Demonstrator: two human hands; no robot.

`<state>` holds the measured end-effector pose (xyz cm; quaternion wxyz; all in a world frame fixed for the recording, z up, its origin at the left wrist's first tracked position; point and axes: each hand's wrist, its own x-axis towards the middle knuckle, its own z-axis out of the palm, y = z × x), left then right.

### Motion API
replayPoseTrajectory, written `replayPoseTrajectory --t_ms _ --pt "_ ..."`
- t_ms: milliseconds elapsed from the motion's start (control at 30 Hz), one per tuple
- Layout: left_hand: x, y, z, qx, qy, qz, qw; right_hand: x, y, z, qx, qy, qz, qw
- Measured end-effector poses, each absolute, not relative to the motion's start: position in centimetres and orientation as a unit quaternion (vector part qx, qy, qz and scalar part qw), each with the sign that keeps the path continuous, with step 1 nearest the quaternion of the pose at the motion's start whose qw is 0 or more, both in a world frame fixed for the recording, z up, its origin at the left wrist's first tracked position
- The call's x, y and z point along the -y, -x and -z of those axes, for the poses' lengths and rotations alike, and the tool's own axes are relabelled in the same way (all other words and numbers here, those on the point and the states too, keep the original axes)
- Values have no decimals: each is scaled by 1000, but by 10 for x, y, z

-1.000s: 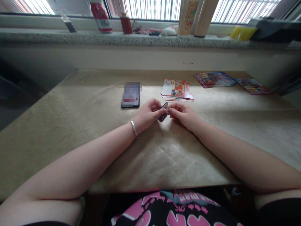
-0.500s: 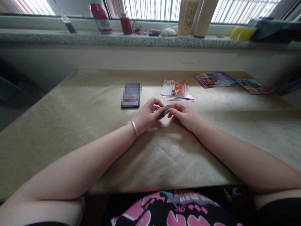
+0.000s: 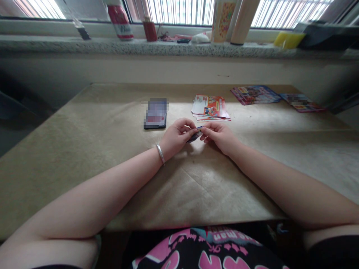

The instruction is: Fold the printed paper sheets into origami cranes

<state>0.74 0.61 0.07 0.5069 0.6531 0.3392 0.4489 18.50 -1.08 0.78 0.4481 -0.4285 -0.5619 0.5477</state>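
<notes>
1. Small printed piece point(image 3: 194, 138): I place it bodyward of the red-and-white card stack point(image 3: 214, 107), by its left end.
2. Long axis slants up toward right hand point(image 3: 218, 136); left hand point(image 3: 179, 135) covers more.
3. Left thumb and fingers pinch it; right fingertips meet its upper end, hold uncertain.
4. Stack lettering: I can't read it.
</notes>
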Motion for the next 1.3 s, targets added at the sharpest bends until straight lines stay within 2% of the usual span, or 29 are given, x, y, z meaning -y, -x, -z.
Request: replayPoseTrajectory --t_ms 167,300,533,633,767,933,1133,1300 --pt "-10 -2 -1 -377 -711 -468 364 11 -185 -9 526 425 -588 445" --pt "-8 1 -5 -380 -759 -433 302 11 -183 -6 528 436 -545 483" --pt "-5 -6 0 -363 -697 -446 429 16 -180 -4 596 460 -420 507" --pt "-3 -7 -1 -367 -689 -451 431 17 -179 -3 620 467 -377 505" --pt "0 -6 -6 -376 -726 -435 378 18 -178 -4 637 471 -354 497" --pt "0 -6 -4 -379 -741 -429 352 16 -178 -5 619 473 -388 493" --pt "-7 -10 0 -385 -660 -490 420 13 -177 -3 562 439 -457 531" --pt "-10 -10 1 -381 -621 -498 471 13 -175 -2 575 433 -453 527"
